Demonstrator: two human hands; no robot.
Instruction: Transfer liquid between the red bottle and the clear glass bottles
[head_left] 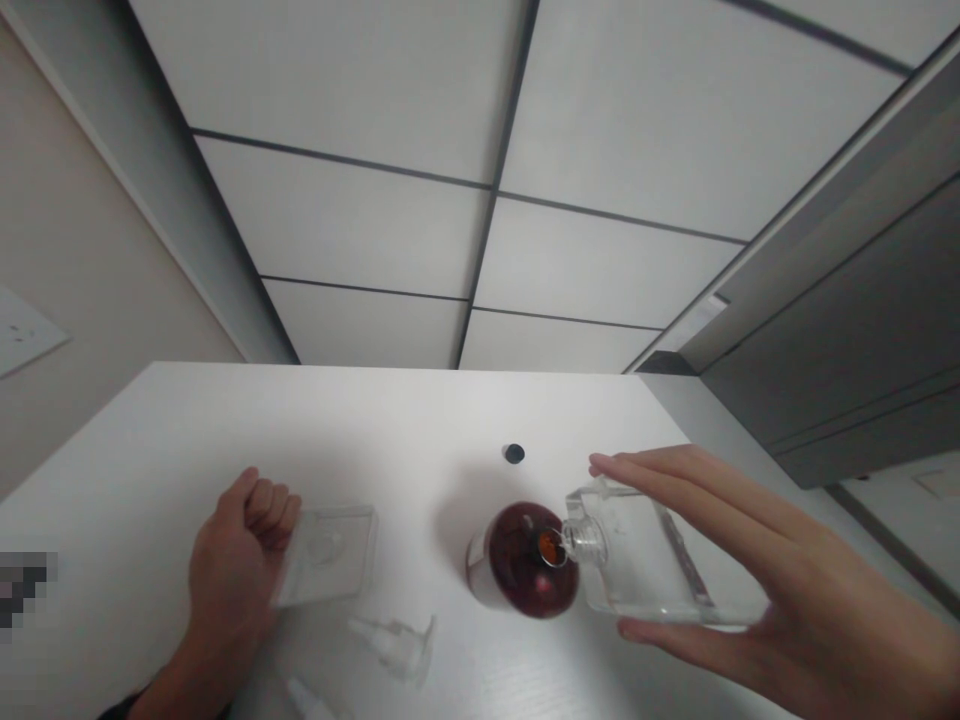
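Observation:
My right hand (787, 560) grips a clear square bottle (637, 560) from its sides, fingers along the top edge and thumb below. This bottle is tipped sideways, its threaded neck at the open mouth of a brown bottle (529, 570) with a pale label. Whether liquid is running between them I cannot tell. My left hand (251, 535) is curled into a fist on the table, right beside a second clear square container (334, 555) with a round opening. I see nothing in the fist. Just below that container lies a clear pump head (397, 645).
A small black cap (514, 453) lies behind the brown bottle on the white table (390, 420). Another clear pump piece (307, 697) is partly cut off at the bottom edge. White panels (360, 220) rise behind the table, and a wall socket (26, 330) is on the left.

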